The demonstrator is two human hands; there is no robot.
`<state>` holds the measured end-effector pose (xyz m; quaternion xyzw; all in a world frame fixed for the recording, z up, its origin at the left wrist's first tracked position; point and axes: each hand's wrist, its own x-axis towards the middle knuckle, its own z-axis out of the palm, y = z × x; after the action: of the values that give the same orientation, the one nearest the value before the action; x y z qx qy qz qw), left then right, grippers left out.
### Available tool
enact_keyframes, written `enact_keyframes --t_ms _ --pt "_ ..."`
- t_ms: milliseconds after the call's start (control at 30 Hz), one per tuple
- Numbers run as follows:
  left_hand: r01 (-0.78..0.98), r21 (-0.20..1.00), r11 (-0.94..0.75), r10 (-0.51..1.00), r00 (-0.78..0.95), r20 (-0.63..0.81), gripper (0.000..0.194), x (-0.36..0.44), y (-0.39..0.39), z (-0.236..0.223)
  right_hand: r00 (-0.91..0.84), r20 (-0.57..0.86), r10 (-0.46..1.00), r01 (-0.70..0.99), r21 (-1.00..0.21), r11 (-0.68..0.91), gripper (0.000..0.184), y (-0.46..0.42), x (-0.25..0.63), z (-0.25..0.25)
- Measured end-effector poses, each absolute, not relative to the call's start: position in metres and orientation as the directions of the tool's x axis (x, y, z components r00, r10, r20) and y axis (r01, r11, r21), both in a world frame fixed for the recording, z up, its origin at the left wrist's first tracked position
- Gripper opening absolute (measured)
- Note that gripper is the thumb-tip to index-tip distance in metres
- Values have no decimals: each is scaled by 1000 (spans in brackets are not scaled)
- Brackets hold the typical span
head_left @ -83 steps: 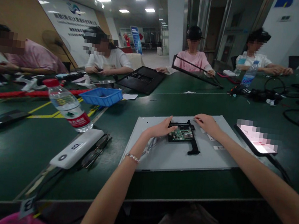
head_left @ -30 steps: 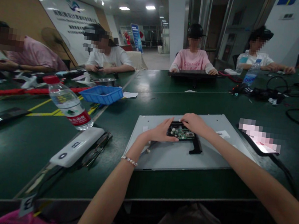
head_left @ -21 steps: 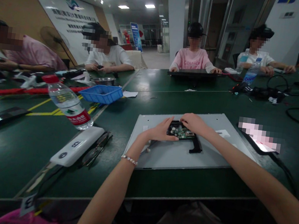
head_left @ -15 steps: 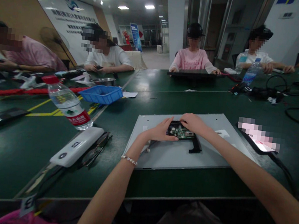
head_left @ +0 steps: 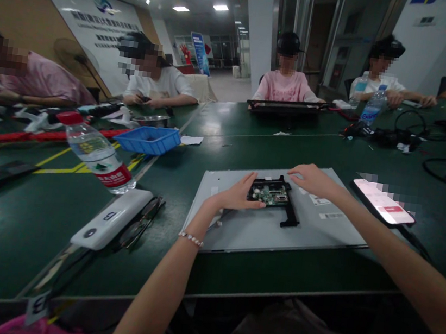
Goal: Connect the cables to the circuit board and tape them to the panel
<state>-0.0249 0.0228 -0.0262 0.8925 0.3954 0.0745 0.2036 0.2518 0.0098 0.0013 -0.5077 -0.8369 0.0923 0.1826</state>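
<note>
A grey metal panel (head_left: 264,230) lies flat on the green table in front of me. On it sits a black frame with a small green circuit board (head_left: 271,194). My left hand (head_left: 237,195) rests on the panel with its thumb and fingers pinching the board's left edge. My right hand (head_left: 311,180) lies at the frame's upper right corner, fingers bent down onto it. Whether the right hand grips the frame or only presses on it is unclear.
A lit phone (head_left: 383,202) lies right of the panel. To the left are a water bottle (head_left: 97,155), a white box (head_left: 111,219), glasses (head_left: 139,227) and a blue tray (head_left: 150,140). Other people sit around the table with black panels and cables.
My right hand has slid from over the board to the frame's upper right corner, uncovering the board. The left hand has stayed at the left edge.
</note>
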Motion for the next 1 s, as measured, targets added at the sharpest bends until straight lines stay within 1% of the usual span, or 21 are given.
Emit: enact_keyframes --t_ms 100,200,300,367,433,600,667,733,800,867,933,1000 --pt "672 389 -630 737 675 29 102 -21 19 -20 -327 200 924 821 -424 382 34 4 280 -10" --pt "645 346 -682 715 687 128 85 -14 11 -10 -269 177 947 820 -473 322 33 5 298 -24" --pt "587 293 -755 650 728 218 64 -6 5 -4 -268 110 957 807 -517 285 32 9 301 -32" --pt "548 267 -792 606 756 246 54 0 2 -5 -287 71 955 798 -534 280 29 10 298 -33" --pt "520 262 -813 578 776 254 48 6 -1 -7 -310 61 949 795 -531 294 24 10 294 -32" --pt "477 277 -834 544 795 269 40 14 -7 -6 -289 46 956 793 -548 266 12 5 292 -26" --pt "470 281 -836 540 797 272 39 16 -9 -3 -257 42 966 800 -552 236 12 4 293 -25" --pt "463 285 -839 533 802 268 39 18 -11 0 -225 45 973 795 -569 210 17 4 294 -24" --pt "456 287 -843 526 810 260 38 20 -13 1 -210 18 978 753 -635 174 25 3 294 -25" --pt "456 280 -845 522 817 244 38 22 -15 1 -226 -46 973 678 -724 123 31 1 293 -25" --pt "462 271 -844 522 823 223 37 24 -16 1 -269 -112 956 600 -796 76 31 -1 291 -25" --pt "475 262 -840 529 825 200 37 25 -17 1 -303 -152 941 543 -839 39 27 -4 287 -24"
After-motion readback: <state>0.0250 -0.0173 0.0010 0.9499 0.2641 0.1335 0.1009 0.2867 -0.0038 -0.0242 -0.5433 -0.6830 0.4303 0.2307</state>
